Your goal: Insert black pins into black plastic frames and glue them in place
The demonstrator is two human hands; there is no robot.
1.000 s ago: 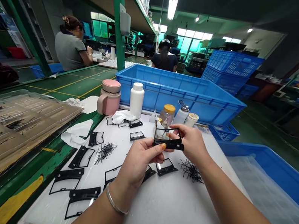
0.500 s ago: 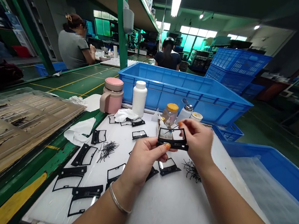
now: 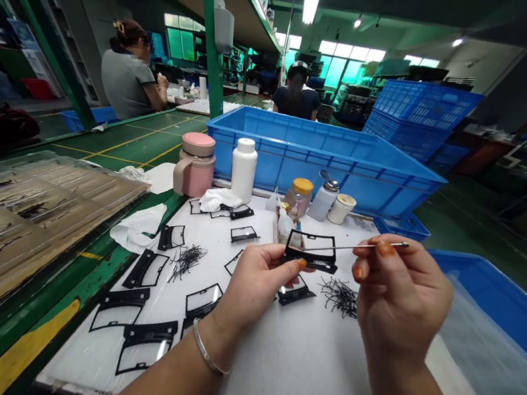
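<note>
My left hand (image 3: 257, 281) pinches the lower edge of a black plastic frame with a clear window (image 3: 310, 259), raised above the white work surface (image 3: 295, 371). Between thumb and fingers my right hand (image 3: 401, 295) grips a thin metal rod (image 3: 349, 247). The rod's far end reaches across the window of the frame; whether it touches cannot be made out. Below the hands, more black frames (image 3: 150, 333) lie on the white surface. Thin black strips form one pile (image 3: 340, 297) near my right hand and another pile (image 3: 188, 261) left of my left hand.
Behind the work surface stands a large blue crate (image 3: 339, 170). In front of it are a pink mug (image 3: 196, 169), a white bottle (image 3: 244, 170), a yellow-lidded jar (image 3: 300, 197) and a pump bottle (image 3: 324, 201). Another blue bin (image 3: 504, 298) is at right. Two people sit farther back.
My right hand has moved right and away from the frame, and the rod now shows clearly in it. My left hand still holds the frame, shifted slightly right.
</note>
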